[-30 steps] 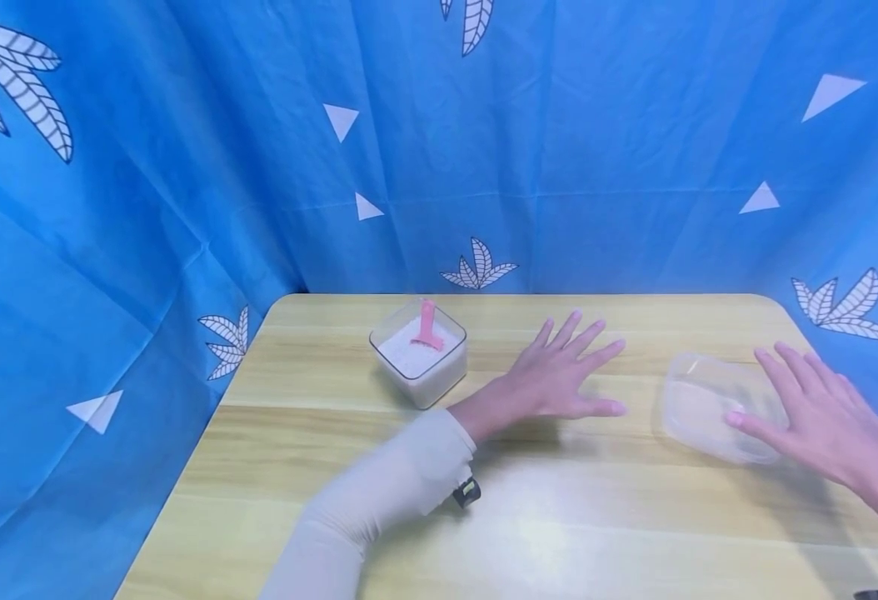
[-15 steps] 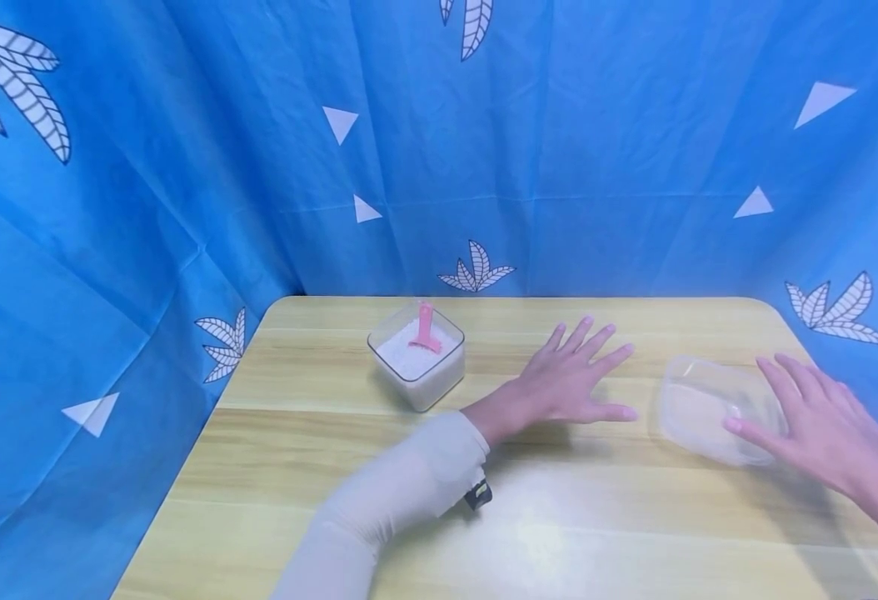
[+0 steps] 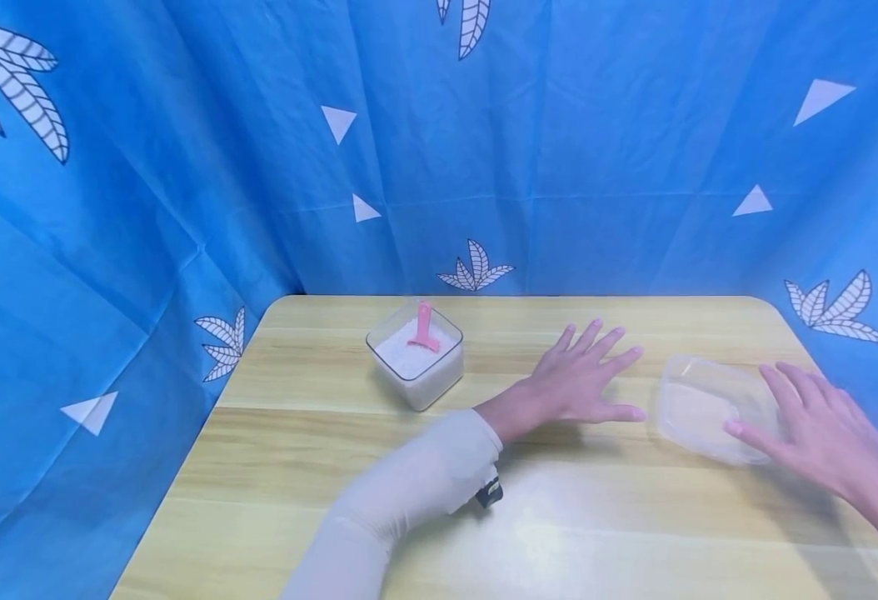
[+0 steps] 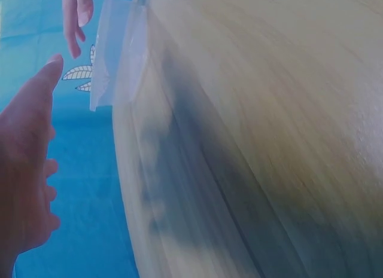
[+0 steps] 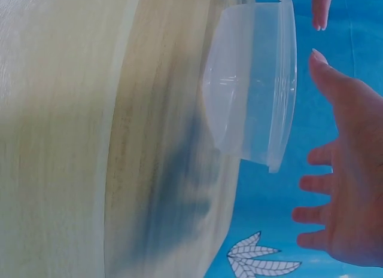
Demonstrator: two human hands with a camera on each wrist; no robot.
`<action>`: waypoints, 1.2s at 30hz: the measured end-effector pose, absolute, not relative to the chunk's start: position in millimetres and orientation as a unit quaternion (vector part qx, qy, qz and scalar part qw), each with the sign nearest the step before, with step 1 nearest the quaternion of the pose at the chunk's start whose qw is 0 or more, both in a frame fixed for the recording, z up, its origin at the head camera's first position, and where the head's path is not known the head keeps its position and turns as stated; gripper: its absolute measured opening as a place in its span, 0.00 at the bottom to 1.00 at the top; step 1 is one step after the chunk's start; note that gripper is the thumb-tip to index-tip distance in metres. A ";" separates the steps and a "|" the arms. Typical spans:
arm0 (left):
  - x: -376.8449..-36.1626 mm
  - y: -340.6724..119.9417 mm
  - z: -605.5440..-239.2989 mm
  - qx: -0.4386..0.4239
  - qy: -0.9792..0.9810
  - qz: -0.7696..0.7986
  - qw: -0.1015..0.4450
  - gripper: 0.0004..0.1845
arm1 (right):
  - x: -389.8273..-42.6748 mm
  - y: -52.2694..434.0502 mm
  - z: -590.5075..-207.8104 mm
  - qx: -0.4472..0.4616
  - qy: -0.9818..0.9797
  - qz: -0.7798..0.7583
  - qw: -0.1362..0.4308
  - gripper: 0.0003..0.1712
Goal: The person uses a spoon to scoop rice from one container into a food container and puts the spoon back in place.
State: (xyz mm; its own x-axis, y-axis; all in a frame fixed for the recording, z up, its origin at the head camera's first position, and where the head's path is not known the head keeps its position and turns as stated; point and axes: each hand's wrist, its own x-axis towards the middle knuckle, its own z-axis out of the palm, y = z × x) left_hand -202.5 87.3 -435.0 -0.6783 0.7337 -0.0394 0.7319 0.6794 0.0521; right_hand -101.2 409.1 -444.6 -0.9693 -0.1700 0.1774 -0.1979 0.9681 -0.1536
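Note:
My left hand (image 3: 577, 385) hovers above the middle of the table with its fingers spread and holds nothing. To its right stands a translucent plastic food container (image 3: 697, 412), its open top facing up. My right hand (image 3: 821, 433) is over the container's right side, fingers apart. In the right wrist view a gap separates that hand (image 5: 353, 170) from the container (image 5: 254, 86). At the back left, a square clear canister (image 3: 431, 379) holds white powder (image 3: 401, 350). A pink scoop (image 3: 425, 329) stands in the powder, handle up.
The wooden table (image 3: 274, 467) has rounded far corners. Behind it and along its left side hangs a blue curtain (image 3: 596, 133) with white leaves and triangles. A small black device (image 3: 490, 490) sits under my left wrist.
My left hand has shifted a little to the right, toward the food container. The right hand has barely moved. The canister, scoop and food container stay where they were on the table.

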 end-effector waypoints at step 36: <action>-198.7 134.0 -443.3 0.385 0.921 -0.007 0.063 0.48 | -99.3 416.1 -458.7 0.054 -0.995 0.077 0.035 0.54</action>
